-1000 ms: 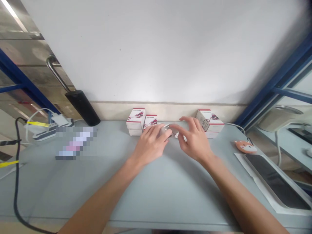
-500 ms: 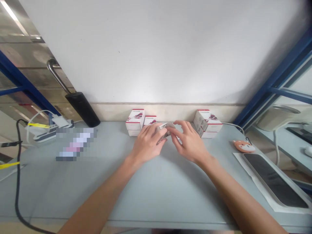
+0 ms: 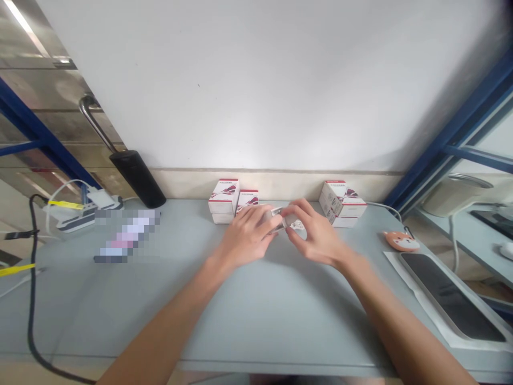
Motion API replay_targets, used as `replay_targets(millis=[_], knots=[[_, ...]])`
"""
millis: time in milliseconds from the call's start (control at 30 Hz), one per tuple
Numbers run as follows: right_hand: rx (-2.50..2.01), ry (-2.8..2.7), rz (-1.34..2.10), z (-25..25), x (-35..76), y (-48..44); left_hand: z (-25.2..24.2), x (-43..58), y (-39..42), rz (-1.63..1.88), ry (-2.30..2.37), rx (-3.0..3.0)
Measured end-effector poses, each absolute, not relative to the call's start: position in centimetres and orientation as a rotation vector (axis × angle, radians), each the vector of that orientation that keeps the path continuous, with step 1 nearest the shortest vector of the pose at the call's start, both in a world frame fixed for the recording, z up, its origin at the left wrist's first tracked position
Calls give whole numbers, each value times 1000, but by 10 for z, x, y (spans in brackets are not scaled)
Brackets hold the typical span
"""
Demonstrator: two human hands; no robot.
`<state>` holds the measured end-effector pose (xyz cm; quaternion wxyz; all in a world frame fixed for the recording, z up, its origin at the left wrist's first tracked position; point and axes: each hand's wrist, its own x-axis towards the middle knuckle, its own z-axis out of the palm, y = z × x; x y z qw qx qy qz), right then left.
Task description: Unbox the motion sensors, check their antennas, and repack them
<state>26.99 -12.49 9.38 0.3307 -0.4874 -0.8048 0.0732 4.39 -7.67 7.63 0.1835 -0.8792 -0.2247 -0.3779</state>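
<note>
Centrally, a small silver object [image 3: 277, 215] is grasped between the curled fingers of the left hand [image 3: 244, 238] and right hand [image 3: 315, 235], above a pale grey table [image 3: 256, 315], near stacked white-and-red cardboard boxes [image 3: 223, 200].

The small metallic piece [image 3: 277, 215] between the hands [image 3: 243, 239] is mostly hidden; the pixelated item [image 3: 127, 236] on the tabletop [image 3: 280, 315] is unreadable

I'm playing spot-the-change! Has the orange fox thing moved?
No, the orange fox thing has stayed put: it is no nearer to or farther from the white-and-red boxes beside it.
</note>
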Motion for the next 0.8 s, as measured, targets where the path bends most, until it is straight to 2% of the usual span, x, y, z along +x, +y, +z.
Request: replay_targets(millis=[267,500,567,700,800], knots=[[-1285,-2099,469,96,279,-121,79,44,-78,-964,-496,-2557],[-1106,-1840,173,90,283,-109,79,42,-76,-1031,-617,-2535],[-1250,-1714,76,88,291,-103,78,40,-73,-1095,-646,-2523],[-1857,-1765,70,73,310,-94,76,39,-69,-1149,-657,-2533],[-1980,-1820,116,58,315,-90,75,39,-69,-1160,-647,-2538]])
